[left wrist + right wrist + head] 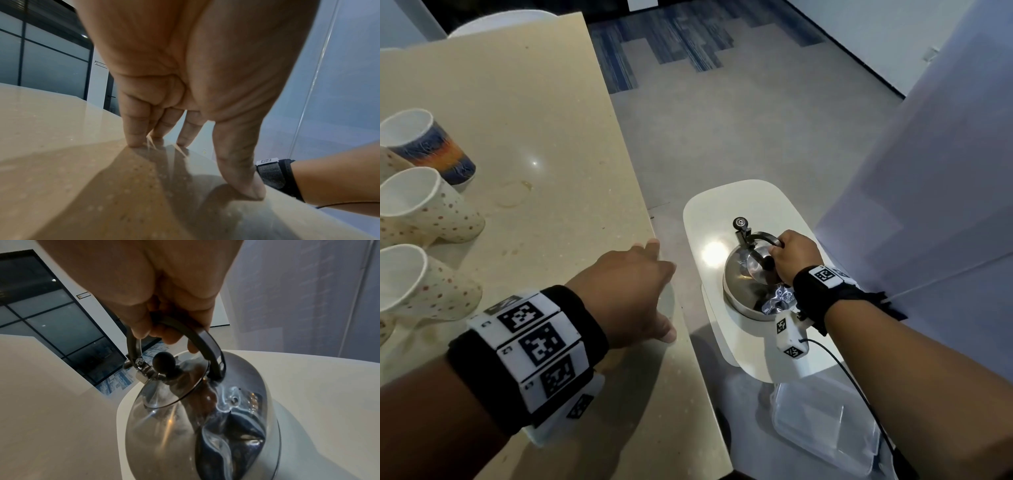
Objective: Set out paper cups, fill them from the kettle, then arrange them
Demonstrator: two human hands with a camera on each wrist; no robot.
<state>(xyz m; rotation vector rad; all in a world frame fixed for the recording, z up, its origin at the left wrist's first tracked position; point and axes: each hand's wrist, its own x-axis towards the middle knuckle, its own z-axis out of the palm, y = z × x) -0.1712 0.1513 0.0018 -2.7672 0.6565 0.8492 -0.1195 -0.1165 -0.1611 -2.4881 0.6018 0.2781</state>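
Observation:
A shiny steel kettle (748, 279) stands on a white chair seat (722, 212) right of the table. My right hand (792, 255) grips its dark arched handle (207, 344); the fingers curl round it above the black lid knob (164, 361). Three paper cups stand at the table's left edge: a blue and orange one (431, 147) and two cream dotted ones (428, 209) (424, 284). My left hand (640, 287) rests on the beige table (534, 102) near its right edge, with straight fingertips (133, 139) pressing the top and holding nothing.
A clear plastic lidded box (825, 431) lies on the floor below the chair. A black cable (852, 380) runs from my right wrist. A pale wall or panel (945, 171) stands close on the right. A faint ring stain (512, 193) marks the tabletop.

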